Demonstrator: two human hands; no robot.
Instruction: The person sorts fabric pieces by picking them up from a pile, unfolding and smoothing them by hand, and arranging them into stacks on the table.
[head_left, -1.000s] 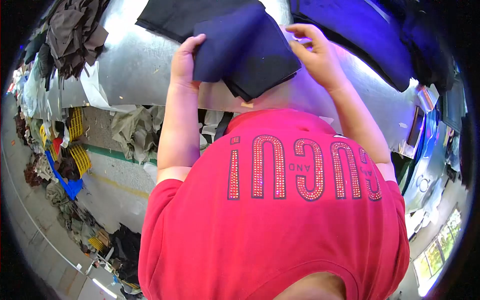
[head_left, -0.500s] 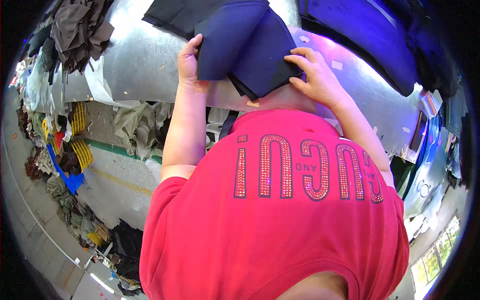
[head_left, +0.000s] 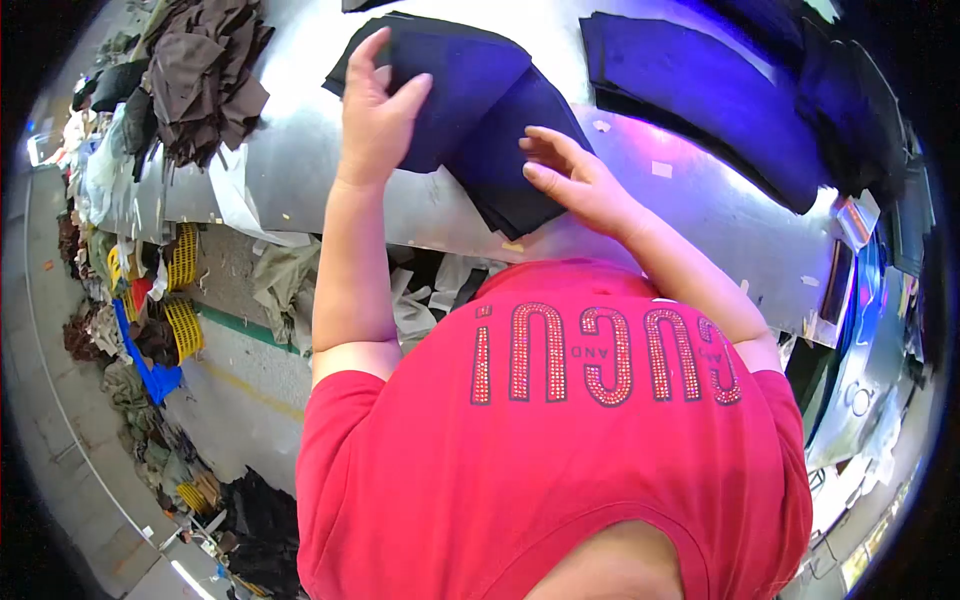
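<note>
A stack of dark navy fabric pieces (head_left: 520, 165) lies on the metal table, its layers folded or overlapping at an angle. My left hand (head_left: 380, 115) is over the left part of the stack, thumb and fingers apart, holding nothing. Over the right edge of the stack is my right hand (head_left: 580, 180), its fingers loosely bent and apart from the thumb. Whether the right fingertips touch the cloth I cannot tell.
Another dark fabric stack (head_left: 700, 110) lies to the right on the metal table (head_left: 300, 140). A heap of brown cloth (head_left: 205, 85) sits at the left. Below are yellow baskets (head_left: 183, 330) and scraps on the floor. A small box (head_left: 858, 220) stands at the right.
My left hand has let go of the cloth's left edge and moved up over the stack. My right hand has shifted left and down over the cloth. The view has tilted slightly.
</note>
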